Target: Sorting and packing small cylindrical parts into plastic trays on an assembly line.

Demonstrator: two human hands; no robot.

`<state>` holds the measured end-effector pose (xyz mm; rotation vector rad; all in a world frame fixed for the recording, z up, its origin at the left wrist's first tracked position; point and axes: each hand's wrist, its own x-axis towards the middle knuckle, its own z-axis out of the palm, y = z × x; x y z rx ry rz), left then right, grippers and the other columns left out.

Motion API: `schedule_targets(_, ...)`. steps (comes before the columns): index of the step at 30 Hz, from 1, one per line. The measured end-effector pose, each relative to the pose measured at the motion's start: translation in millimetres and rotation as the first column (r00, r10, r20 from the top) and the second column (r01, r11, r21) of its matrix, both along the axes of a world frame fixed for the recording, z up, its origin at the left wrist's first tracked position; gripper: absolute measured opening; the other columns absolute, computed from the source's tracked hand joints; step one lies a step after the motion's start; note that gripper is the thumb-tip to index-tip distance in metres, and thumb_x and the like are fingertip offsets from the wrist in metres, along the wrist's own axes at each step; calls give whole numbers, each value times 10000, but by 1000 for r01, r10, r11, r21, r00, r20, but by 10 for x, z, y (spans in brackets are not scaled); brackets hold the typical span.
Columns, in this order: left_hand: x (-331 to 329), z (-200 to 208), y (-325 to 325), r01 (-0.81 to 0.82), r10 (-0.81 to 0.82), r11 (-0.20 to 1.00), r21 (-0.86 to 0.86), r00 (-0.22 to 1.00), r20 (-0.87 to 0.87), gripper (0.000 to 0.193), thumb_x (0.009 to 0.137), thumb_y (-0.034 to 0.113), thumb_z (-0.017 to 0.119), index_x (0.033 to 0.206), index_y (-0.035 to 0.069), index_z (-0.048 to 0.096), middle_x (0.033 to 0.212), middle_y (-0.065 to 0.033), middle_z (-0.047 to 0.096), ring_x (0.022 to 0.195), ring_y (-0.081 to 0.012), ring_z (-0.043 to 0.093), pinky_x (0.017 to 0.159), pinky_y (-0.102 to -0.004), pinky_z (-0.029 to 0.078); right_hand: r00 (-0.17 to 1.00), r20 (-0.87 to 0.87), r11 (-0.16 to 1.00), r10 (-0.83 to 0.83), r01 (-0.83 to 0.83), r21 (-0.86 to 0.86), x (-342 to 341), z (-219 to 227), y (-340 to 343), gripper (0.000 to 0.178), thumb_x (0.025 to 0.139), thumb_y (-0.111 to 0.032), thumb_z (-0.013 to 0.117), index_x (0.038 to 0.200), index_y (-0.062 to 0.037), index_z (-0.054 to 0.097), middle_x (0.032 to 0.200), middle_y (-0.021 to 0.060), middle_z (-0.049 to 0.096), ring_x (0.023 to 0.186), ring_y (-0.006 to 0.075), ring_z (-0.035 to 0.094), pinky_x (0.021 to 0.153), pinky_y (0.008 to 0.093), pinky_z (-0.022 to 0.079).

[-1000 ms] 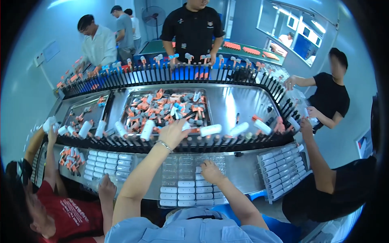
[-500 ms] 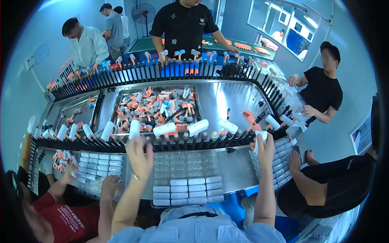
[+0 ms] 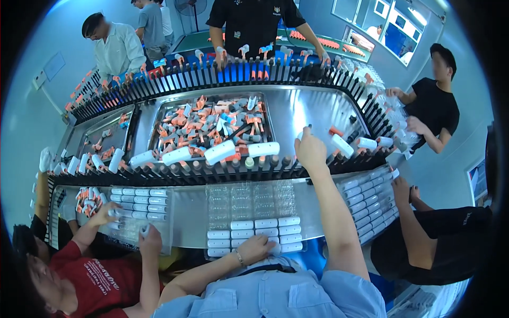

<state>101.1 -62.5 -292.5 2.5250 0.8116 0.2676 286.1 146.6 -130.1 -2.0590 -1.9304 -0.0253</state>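
Observation:
My left hand (image 3: 253, 249) is low over a clear plastic tray (image 3: 249, 199). Its fingers are closed on a white, rounded plastic shell (image 3: 274, 247) among other white shells (image 3: 266, 224) lying in rows. My right arm is stretched forward across the row of black pegs. At its end, my right hand (image 3: 312, 150) reaches the metal tabletop with the fingers drawn together at a small dark-tipped piece (image 3: 309, 127). The hand hides most of that piece. White shells (image 3: 220, 152) sit tilted on the pegs (image 3: 222, 172) between me and the tabletop.
A metal tray (image 3: 154, 138) holds a heap of orange, grey and white parts (image 3: 207, 124). Co-workers sit close on both sides: a red sleeve (image 3: 79, 241) at left, a black sleeve (image 3: 424, 233) at right. More filled trays (image 3: 366, 199) flank mine.
My left hand has come down from the pegs to the clear tray. My right hand no longer shows the white shell and has reached forward over the tabletop. The view has shifted somewhat.

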Motion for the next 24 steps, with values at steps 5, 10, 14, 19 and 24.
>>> schedule_targets(5, -36, 67, 134, -228, 324, 911, -344, 911, 255, 407, 772, 211, 607, 1081, -16, 469, 995, -203, 514, 922, -344, 518, 810, -374, 430, 817, -318, 810, 481, -276, 517, -108, -181, -326, 517, 803, -187, 593, 1209, 49, 378, 1046, 251, 508, 935, 355, 539, 747, 409, 444)
schedule_targets(10, -208, -313, 376, -462, 631, 762, -454, 688, 359, 455, 817, 265, 545, 1143, -24, 416, 957, -238, 560, 860, -370, 564, 759, -389, 448, 766, -338, 827, 547, -557, 74, 204, -1061, -1031, 161, 752, -164, 615, 850, -37, 600, 884, 163, 577, 872, 337, 552, 758, 422, 458)
schedule_targets(14, -136, -227, 436, -523, 677, 704, -480, 699, 232, 521, 801, 396, 586, 1096, -24, 500, 916, -226, 603, 825, -350, 598, 713, -375, 464, 849, -142, 819, 508, -528, -224, 426, -1606, -1444, 180, 725, -185, 608, 857, -63, 616, 931, 127, 563, 948, 310, 527, 783, 417, 459)
schedule_targets(19, -24, -213, 544, -517, 654, 679, -522, 748, 111, 535, 773, 475, 593, 1053, 19, 571, 928, -189, 618, 847, -326, 604, 727, -357, 467, 880, -125, 839, 458, -474, -265, 398, -1544, -1426, 206, 712, -180, 601, 875, -54, 609, 953, 110, 535, 995, 283, 499, 794, 408, 453)
schedule_targets(24, -16, -495, 621, -502, 708, 598, -624, 697, 117, 524, 762, 486, 602, 1006, 23, 587, 869, -192, 625, 803, -315, 617, 688, -354, 471, 828, -398, 880, 394, -465, -95, 629, -1410, -1428, 291, 795, -193, 566, 1012, -2, 537, 1060, 209, 523, 1022, 367, 480, 879, 423, 394)
